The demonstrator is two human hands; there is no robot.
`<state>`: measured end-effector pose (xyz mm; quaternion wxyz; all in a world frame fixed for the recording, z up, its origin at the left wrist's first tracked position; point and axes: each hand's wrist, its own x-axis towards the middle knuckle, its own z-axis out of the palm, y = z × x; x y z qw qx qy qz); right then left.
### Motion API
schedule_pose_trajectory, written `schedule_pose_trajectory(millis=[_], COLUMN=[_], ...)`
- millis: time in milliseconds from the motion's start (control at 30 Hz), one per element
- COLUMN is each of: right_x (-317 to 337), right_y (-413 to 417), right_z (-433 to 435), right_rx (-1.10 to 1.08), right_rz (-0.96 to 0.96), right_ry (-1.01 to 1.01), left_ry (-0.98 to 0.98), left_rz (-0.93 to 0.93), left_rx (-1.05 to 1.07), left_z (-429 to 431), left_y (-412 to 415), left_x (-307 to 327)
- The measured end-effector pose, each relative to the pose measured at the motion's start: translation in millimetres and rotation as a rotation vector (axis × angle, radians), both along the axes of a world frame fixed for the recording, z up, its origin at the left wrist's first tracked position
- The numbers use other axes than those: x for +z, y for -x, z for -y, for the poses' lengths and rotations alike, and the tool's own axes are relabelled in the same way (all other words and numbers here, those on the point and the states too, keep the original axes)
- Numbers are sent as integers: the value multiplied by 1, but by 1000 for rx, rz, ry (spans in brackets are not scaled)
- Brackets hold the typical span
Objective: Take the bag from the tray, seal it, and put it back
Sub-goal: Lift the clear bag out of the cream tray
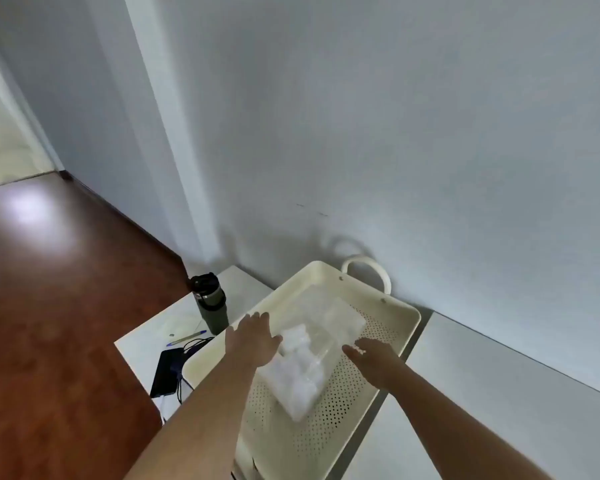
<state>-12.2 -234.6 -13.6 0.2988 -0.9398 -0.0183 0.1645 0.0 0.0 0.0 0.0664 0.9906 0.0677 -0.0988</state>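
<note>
A clear plastic bag (302, 368) with white contents lies in the cream perforated tray (392, 327); more clear bags lie behind it toward the tray's far end. My left hand (253, 339) rests flat on the bag's left edge, fingers spread, thumb on the plastic. My right hand (371, 358) touches the bag's right edge with fingertips curled; whether it pinches the plastic is unclear. The image is blurred.
The tray has a loop handle (368, 268) at its far end, near the white wall. Left of the tray stand a dark bottle (210, 303), a pen (187, 337) and a black device with cables (167, 372). A brown floor lies to the left.
</note>
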Motion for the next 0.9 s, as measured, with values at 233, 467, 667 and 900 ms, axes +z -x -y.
schedule_pose_trajectory(millis=[233,467,667,900], right_x=[-36,-51,-38,33], right_y=[-14,-21,-25,-25], right_z=[-25,-34,-33,23], right_rx=[-72,-359,-420,-432], right_rz=[-109,-143,-54,139], right_ry=[-49,-420,-447,-568], left_ry=[264,429,615,712], left_rz=[-78,-140,-37,227], left_rx=[178,266,359,191], left_z=[-22,-20,-19,17], left_y=[-50,-71,-58,-44], left_x=[-44,-62,-53,34])
